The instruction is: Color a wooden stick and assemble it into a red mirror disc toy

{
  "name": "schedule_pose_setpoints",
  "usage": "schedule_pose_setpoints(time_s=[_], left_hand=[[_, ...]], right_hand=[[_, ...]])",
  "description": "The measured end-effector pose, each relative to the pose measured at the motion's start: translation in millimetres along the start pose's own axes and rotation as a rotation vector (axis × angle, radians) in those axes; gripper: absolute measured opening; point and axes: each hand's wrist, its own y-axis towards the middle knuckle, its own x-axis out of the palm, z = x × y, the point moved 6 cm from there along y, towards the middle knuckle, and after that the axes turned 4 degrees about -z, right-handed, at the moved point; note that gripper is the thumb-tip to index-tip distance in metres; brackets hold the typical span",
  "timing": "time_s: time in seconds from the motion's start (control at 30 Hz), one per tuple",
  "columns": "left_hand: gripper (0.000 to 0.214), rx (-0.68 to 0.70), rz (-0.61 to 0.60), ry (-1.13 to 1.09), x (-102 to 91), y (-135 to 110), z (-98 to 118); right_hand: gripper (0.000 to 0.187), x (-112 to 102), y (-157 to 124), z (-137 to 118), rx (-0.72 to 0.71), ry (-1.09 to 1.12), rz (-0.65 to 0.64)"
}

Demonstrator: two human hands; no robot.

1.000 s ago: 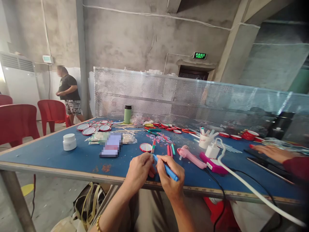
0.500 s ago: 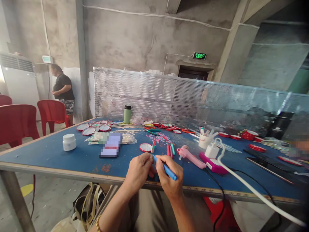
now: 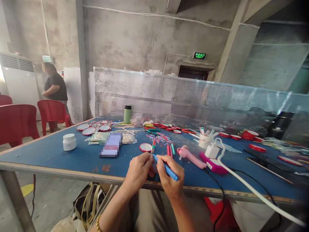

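Note:
My right hand [image 3: 170,177] grips a blue pen [image 3: 166,168] near the front edge of the blue table [image 3: 48,154], its tip pointing left toward my left hand [image 3: 138,170]. My left hand is closed in a pinch around something small that its fingers hide; a striped stick [image 3: 153,147] rises just behind it. Both hands nearly touch. A red-rimmed round disc [image 3: 145,147] lies just beyond them, with red and green pens [image 3: 170,149] to its right.
A white jar [image 3: 69,142], a blurred flat object [image 3: 112,145], a green bottle [image 3: 127,114], a pink tool [image 3: 190,156], a white charger with cable [image 3: 212,150] and several red discs [image 3: 95,126] lie on the table. Red chairs [image 3: 18,122] and a standing person [image 3: 54,87] are at left.
The co-worker's hand at the right edge has withdrawn from the table. The person at the back left has walked further left. My hands have barely moved.

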Motion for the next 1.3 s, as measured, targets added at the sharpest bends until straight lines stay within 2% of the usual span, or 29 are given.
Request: schedule_pose_setpoints(time_s=[0.4,0.63,1.3], left_hand=[[0.030,-0.002,0.005,0.032,-0.7,-0.4,2.9],[0.027,0.002,-0.010,-0.053,2.2,2.7,-5.3],[0.030,0.002,-0.007,-0.031,2.4,1.4,-5.1]], right_hand=[[0.019,2.4,1.6,-0.2,-0.004,-0.017,-0.030],[0.017,-2.5,0.8,0.2,0.010,-0.013,0.037],[0.018,0.2,-0.3,1.1,0.004,-0.004,-0.005]])
